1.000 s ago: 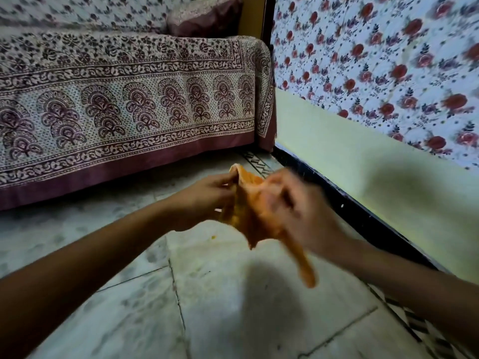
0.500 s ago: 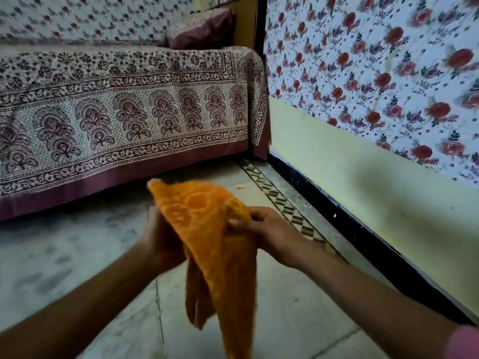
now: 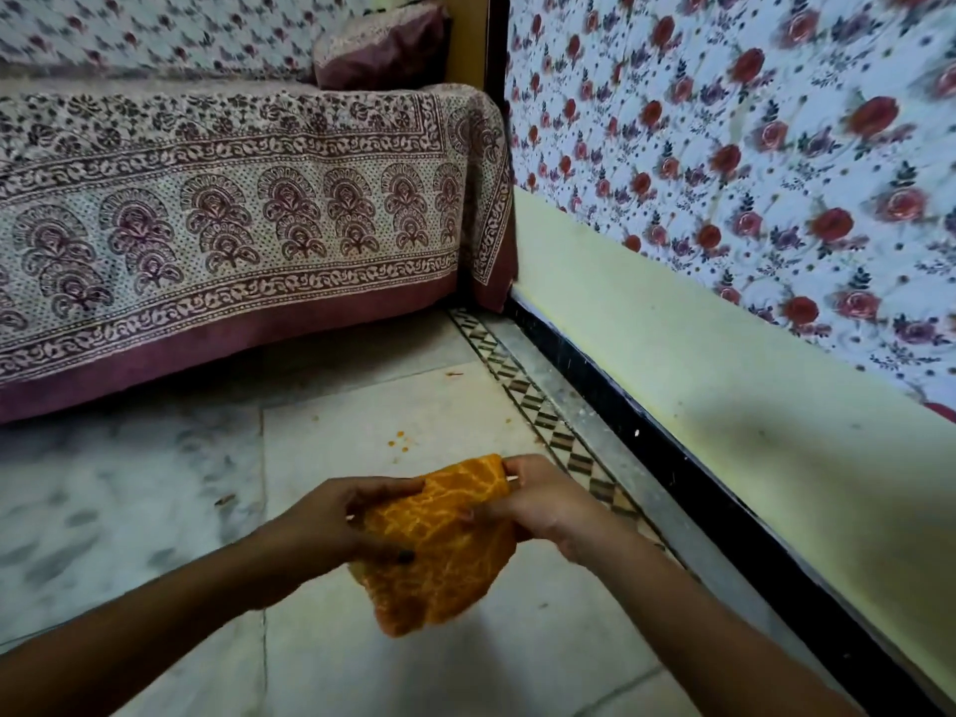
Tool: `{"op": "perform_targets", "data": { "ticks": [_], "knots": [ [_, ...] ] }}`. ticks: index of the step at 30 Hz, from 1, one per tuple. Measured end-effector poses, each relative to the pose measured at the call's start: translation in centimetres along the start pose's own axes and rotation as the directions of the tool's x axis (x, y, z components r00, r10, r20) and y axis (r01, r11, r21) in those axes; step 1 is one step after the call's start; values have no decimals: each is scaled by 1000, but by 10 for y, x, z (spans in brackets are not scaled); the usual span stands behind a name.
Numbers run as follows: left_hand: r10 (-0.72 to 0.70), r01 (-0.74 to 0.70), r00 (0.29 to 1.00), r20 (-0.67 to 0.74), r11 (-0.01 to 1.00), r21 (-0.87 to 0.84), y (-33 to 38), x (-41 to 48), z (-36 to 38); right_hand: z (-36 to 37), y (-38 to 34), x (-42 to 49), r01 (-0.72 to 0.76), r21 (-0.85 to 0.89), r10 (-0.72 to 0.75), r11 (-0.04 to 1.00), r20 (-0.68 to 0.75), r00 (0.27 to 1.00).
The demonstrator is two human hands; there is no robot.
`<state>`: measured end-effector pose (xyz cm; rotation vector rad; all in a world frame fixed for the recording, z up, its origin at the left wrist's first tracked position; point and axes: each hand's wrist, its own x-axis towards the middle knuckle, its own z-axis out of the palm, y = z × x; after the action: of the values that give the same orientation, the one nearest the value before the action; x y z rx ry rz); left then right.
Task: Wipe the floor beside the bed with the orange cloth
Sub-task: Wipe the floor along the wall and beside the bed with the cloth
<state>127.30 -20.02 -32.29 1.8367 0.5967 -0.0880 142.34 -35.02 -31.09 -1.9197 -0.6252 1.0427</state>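
Both of my hands hold the orange cloth (image 3: 439, 556) bunched over the floor (image 3: 331, 421), in front of the bed (image 3: 233, 225) and near its wall-end corner. My left hand (image 3: 326, 525) curls round the cloth's side with the thumb on top, and my right hand (image 3: 543, 509) pinches the upper corner, fingers bent tight. The lower fold hangs toward the tiles, and I cannot tell whether it touches them. The cloth looks soft, light and limp and gives wherever I grip, so I judge it best gathered into a thick pad and pressed under a flat palm, not dragged by one corner. Open marble lies between the cloth and the bed, with small orange specks (image 3: 399, 439) on it. The bed cover's hem (image 3: 217, 354) hangs low along that side and could snag a wide stroke. Running out from the bed's corner, the patterned border strip (image 3: 538, 421) and black skirting (image 3: 672, 483) close off the wall side, so strokes should run along the bed
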Motion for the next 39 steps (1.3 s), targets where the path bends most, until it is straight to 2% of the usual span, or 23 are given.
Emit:
{"op": "perform_targets", "data": {
  "ticks": [1, 2, 4, 9, 10, 12, 14, 16, 18, 19, 20, 22, 23, 24, 26, 28, 29, 30, 32, 33, 35, 37, 39],
  "knots": [
    [47, -44, 999, -12, 981, 188, 1, 6, 1, -1, -3, 1, -14, -45, 13, 999, -12, 1000],
    [128, -107, 991, -33, 919, 380, 2, 12, 1, -3, -5, 3, -24, -97, 22, 995, -20, 1000],
    [329, -228, 943, -54, 755, 615, -1, 28, 2, -8, -7, 9, -51, -213, 37, 976, -67, 997],
    [529, -297, 845, -72, 577, 761, -17, 78, 6, -17, 11, 27, -121, -332, 72, 935, -155, 985],
    [568, -302, 820, -74, 539, 786, -22, 87, 7, -17, 16, 30, -85, -426, 30, 901, -133, 991],
    [619, -324, 784, -40, 464, 824, -34, 106, 4, -17, 24, 43, -4, -658, -39, 753, -51, 998],
    [642, -355, 767, 3, 421, 835, -43, 123, -5, -14, 28, 62, 14, -758, -89, 653, -59, 994],
    [700, -397, 714, -11, 417, 818, -47, 141, -20, -12, 22, 81, 1, -797, -223, 604, -168, 960],
    [734, -421, 678, -29, 420, 804, -50, 155, -40, -4, 14, 93, 8, -793, -388, 610, -290, 875],
    [740, -446, 672, -13, 418, 791, -54, 161, -52, 1, 12, 94, 32, -783, -389, 621, -273, 880],
    [730, -477, 683, 36, 408, 779, -60, 165, -63, 7, 10, 92, 64, -784, -336, 618, -189, 923],
    [588, -497, 788, 181, 434, 752, -81, 170, -88, 22, 13, 101, 105, -736, -154, 669, 0, 988],
    [474, -462, 853, 219, 488, 740, -98, 172, -98, 30, 20, 116, 102, -665, -117, 740, 22, 993],
    [384, -414, 896, 224, 536, 736, -117, 173, -103, 39, 32, 132, 84, -604, -139, 792, -45, 989],
    [341, -369, 920, 191, 597, 713, -154, 172, -102, 70, 61, 169, -33, -602, -150, 798, -252, 956],
    [378, -322, 923, 65, 672, 666, -183, 170, -91, 120, 89, 192, -217, -703, -88, 677, -370, 925],
    [373, -282, 928, -5, 709, 646, -193, 171, -82, 143, 95, 191, -267, -689, -35, 674, -390, 920],
    [360, -244, 931, -59, 734, 634, -202, 175, -75, 160, 104, 182, -258, -687, -42, 679, -387, 921],
    [321, -165, 935, -151, 770, 616, -216, 181, -65, 173, 127, 153, -120, -742, -232, 660, -353, 906],
    [316, -141, 931, -182, 773, 618, -225, 184, -62, 167, 140, 137, -81, -753, -274, 653, -335, 901],
    [348, -136, 913, -215, 754, 643, -236, 187, -61, 139, 156, 118, -149, -735, -231, 662, -389, 892],
    [371, -149, 905, -211, 738, 659, -244, 187, -60, 99, 158, 142, -333, -674, -185, 659, -575, 797],
    [385, -158, 898, -213, 734, 660, -247, 186, -59, 74, 141, 202, -541, -479, -31, 691, -768, 639]
  ]
}}
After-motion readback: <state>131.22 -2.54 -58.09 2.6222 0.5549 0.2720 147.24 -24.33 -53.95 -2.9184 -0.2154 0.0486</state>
